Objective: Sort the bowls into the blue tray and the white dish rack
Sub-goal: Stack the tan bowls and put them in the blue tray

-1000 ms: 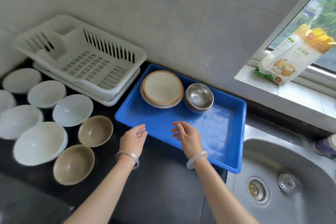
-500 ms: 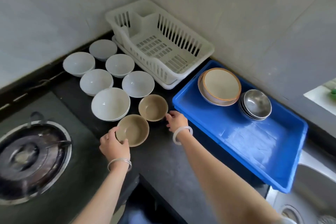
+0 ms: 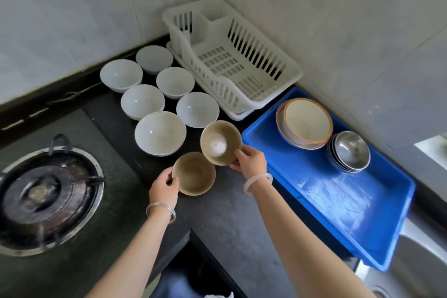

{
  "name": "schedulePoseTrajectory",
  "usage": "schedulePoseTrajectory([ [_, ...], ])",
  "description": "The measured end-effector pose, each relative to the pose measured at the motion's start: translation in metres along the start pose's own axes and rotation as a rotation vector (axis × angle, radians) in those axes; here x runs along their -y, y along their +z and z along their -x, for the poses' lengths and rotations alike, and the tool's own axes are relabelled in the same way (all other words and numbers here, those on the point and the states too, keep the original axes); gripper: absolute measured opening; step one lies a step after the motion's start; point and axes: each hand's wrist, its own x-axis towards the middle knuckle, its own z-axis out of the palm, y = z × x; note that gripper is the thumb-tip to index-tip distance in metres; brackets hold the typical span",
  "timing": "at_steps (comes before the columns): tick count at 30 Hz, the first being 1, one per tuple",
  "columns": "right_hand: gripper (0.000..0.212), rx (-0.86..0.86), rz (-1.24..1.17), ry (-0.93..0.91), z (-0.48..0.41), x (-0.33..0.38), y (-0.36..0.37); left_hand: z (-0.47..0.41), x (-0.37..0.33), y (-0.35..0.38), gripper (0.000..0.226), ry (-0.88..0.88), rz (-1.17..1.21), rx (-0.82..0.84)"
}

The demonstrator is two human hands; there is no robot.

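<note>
The farther brown bowl point(image 3: 221, 143) is tipped up and looks lifted off the worktop point(image 3: 217, 220), just left of the blue tray point(image 3: 343, 203); the right hand point(image 3: 249, 158) grips its rim, fingers curled round it. The left hand point(image 3: 164, 186) pinches the rim of the nearer brown bowl point(image 3: 193, 173), which seems to rest on the worktop a little farther left of the tray. I'd carry each one rightward, high enough to clear the tray's raised wall, and set it on the bare floor at the tray's near end, away from the rimmed bowls point(image 3: 304, 123) and steel bowls point(image 3: 350, 150) stacked at its far end. White bowls point(image 3: 159, 133) crowd the worktop left of the tray, so no swinging back that way. The white dish rack point(image 3: 232, 60) stands behind the tray's left end, with nothing in it that I can see.
</note>
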Motion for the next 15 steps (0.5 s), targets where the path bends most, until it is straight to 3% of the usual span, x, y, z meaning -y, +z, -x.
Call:
schedulePoseTrajectory([
  [4, 0.011, 0.108, 0.13, 0.028, 0.021, -0.005, 0.004, 0.0, -0.003, 0.003, 0.027, -0.036, 0.066, 0.02],
  [10, 0.008, 0.072, 0.37, -0.024, 0.03, -0.016, 0.018, -0.001, -0.006, 0.004, 0.037, -0.08, 0.153, -0.04],
  [15, 0.003, 0.05, 0.473, -0.033, 0.031, -0.023, 0.024, -0.001, -0.004, 0.003, 0.026, -0.056, 0.06, 0.009],
])
